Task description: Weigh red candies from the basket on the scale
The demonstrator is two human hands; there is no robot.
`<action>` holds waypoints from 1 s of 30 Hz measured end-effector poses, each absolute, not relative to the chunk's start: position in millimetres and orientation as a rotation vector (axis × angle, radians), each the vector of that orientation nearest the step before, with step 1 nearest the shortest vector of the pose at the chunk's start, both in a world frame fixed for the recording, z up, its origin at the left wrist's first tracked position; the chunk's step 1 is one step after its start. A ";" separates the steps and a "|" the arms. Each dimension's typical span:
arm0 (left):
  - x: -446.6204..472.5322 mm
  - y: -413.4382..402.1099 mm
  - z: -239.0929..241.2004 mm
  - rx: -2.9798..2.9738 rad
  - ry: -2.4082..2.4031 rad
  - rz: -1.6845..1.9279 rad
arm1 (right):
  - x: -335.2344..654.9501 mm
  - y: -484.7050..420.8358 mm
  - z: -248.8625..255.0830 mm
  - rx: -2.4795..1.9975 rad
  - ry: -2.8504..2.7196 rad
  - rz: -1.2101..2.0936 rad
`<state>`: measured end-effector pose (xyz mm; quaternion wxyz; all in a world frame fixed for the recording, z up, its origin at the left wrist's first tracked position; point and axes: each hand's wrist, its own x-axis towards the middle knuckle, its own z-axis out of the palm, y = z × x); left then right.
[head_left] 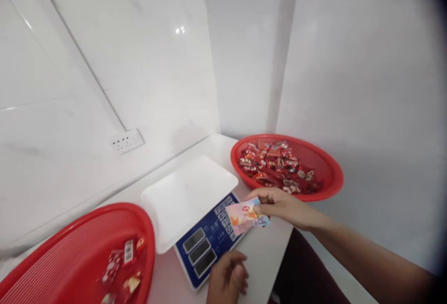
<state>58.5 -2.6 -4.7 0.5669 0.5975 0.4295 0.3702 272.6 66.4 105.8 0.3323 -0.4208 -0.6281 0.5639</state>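
Pinched between thumb and fingers of my right hand is a small flat packet, pink and orange with light blue edges. It is above the keypad end of a digital scale, covering some of the keys. My left hand is low in the view, beside the display panel of the scale. Its fingers curl loosely, with a gap between thumb and forefinger, and nothing shows in it. The scale has a blue panel with dark displays and a white weighing tray that bears nothing.
A red plastic basket at the right rear holds many red wrapped packets. Another red basket at the left front has several packets at its near side. The white table meets a marbled wall with a socket plate.
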 end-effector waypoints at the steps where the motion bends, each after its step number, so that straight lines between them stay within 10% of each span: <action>1: 59.2 -1.9 -4.7 1.322 0.947 0.930 | 265.2 60.6 93.8 -1.112 -1.649 1.543; 30: 59.3 -2.1 0.8 1.116 0.992 1.017 | 229.2 25.3 40.4 -1.185 -1.480 1.739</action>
